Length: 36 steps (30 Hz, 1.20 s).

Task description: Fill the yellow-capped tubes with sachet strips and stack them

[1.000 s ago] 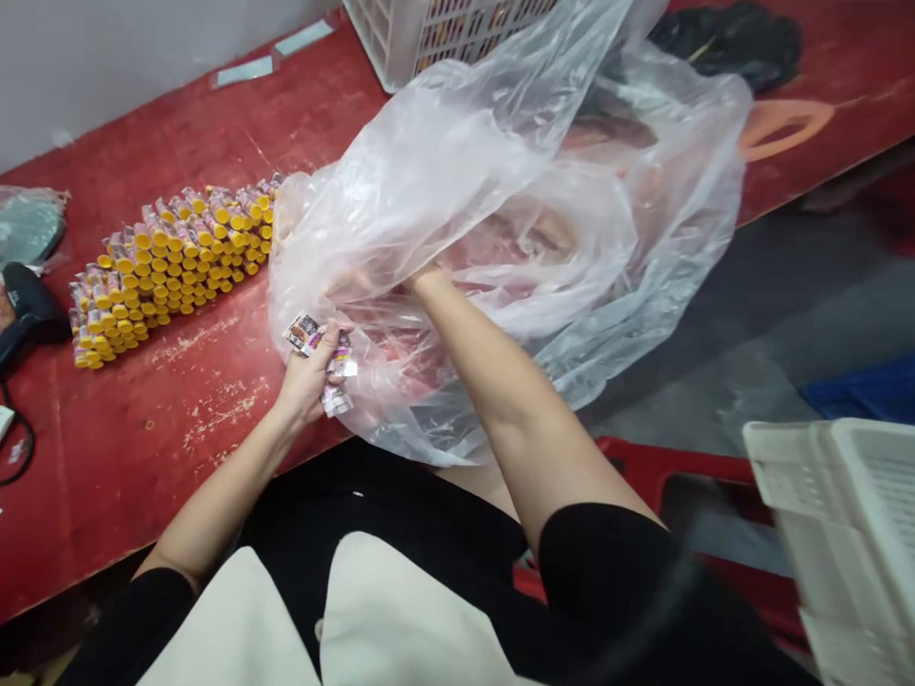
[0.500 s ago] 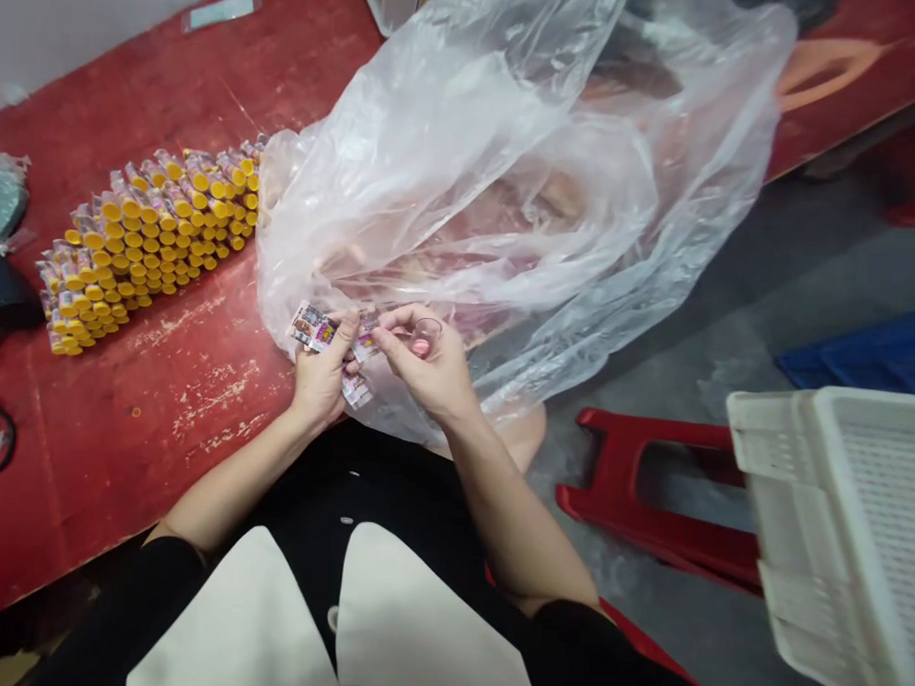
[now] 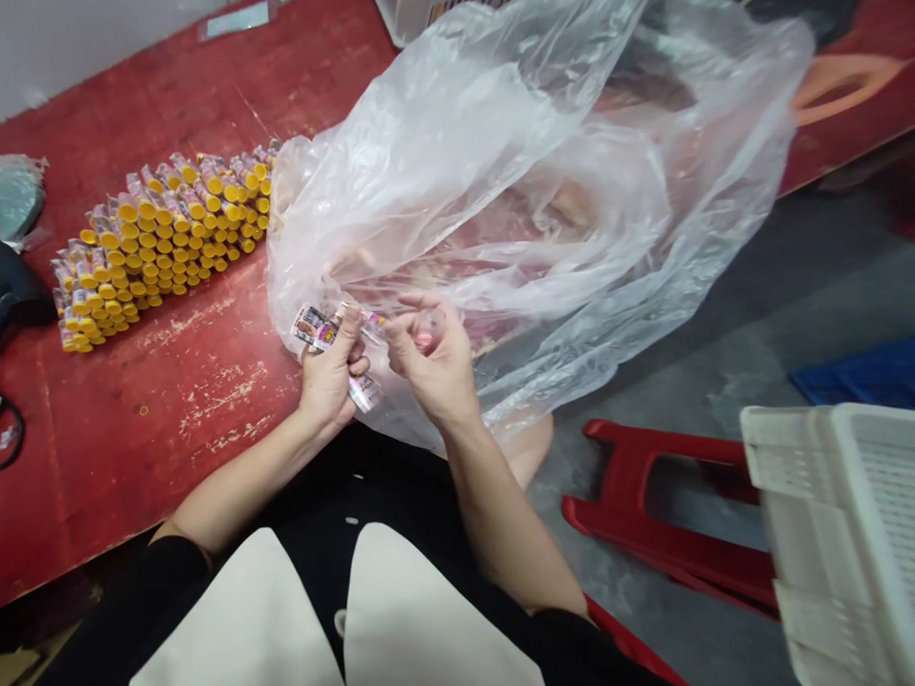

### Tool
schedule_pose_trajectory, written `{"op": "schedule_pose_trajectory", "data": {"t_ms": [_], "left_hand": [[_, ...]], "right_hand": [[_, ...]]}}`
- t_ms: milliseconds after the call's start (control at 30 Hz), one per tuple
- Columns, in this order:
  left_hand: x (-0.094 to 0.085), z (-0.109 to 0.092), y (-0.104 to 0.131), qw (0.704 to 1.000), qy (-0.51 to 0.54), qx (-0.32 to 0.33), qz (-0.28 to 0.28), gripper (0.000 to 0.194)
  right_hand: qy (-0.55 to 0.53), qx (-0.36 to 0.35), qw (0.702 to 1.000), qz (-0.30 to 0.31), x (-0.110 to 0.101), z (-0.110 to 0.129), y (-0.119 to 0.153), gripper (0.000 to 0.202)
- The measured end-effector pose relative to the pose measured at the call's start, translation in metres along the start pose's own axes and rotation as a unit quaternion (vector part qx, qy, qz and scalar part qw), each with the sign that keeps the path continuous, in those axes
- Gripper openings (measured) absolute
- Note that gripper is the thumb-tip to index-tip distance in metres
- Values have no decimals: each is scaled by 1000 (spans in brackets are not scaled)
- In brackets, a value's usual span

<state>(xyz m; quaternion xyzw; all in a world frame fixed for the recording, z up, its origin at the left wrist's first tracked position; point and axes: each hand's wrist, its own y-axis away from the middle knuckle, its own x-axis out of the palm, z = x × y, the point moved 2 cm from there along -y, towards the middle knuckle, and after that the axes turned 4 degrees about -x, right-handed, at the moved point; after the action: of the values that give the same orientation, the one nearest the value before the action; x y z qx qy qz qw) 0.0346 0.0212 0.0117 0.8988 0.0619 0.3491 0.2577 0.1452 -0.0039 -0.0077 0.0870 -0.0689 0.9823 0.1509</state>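
Note:
My left hand (image 3: 327, 374) is closed around printed paper slips (image 3: 312, 328), with a purple and yellow design. Another printed end (image 3: 364, 392) sticks out below its fingers. Just to the right, my right hand (image 3: 446, 371) is curled, thumb and forefinger pinched beside a further printed piece (image 3: 369, 323). Within its fingers sits a small clear round-edged piece with something pink (image 3: 427, 339) in it; its exact kind cannot be made out. Both hands are over the near edge of a large clear plastic bag (image 3: 465, 133), whose contents are blurred by the film.
Left of the bag, a stack of wrapped tubes with yellow ends (image 3: 165, 238) lies on the red table (image 3: 201, 394). A black device (image 3: 13, 292) is at the far left. On the right stand a red stool (image 3: 669, 500) and a white plastic crate (image 3: 803, 535).
The view has shifted slightly, moving everything a little to the right. My right hand has turned, its fingers covering more of the clear piece. The left hand keeps its hold on the slips.

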Motion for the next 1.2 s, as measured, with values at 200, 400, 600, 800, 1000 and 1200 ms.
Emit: {"op": "schedule_pose_trajectory", "data": {"t_ms": [200, 400, 600, 800, 1000, 1200], "left_hand": [[2, -11, -4, 998, 33, -56, -4, 49], [6, -13, 3, 998, -5, -61, 32, 53], [0, -9, 7, 992, -93, -34, 75, 57], [-6, -9, 13, 988, -129, -13, 86, 59], [-10, -2, 13, 982, -148, -5, 121, 55], [-13, -7, 21, 978, -160, 0, 130, 54]], "right_hand": [[236, -147, 960, 38, -25, 16, 22, 38], [312, -223, 923, 11, -25, 25, 35, 28], [349, -313, 883, -1, -23, 43, 37, 44], [281, -241, 927, 51, -20, 38, 42, 50], [193, -209, 959, 8, -18, 33, 42, 48], [230, -231, 945, -4, -14, 35, 40, 36]]}}
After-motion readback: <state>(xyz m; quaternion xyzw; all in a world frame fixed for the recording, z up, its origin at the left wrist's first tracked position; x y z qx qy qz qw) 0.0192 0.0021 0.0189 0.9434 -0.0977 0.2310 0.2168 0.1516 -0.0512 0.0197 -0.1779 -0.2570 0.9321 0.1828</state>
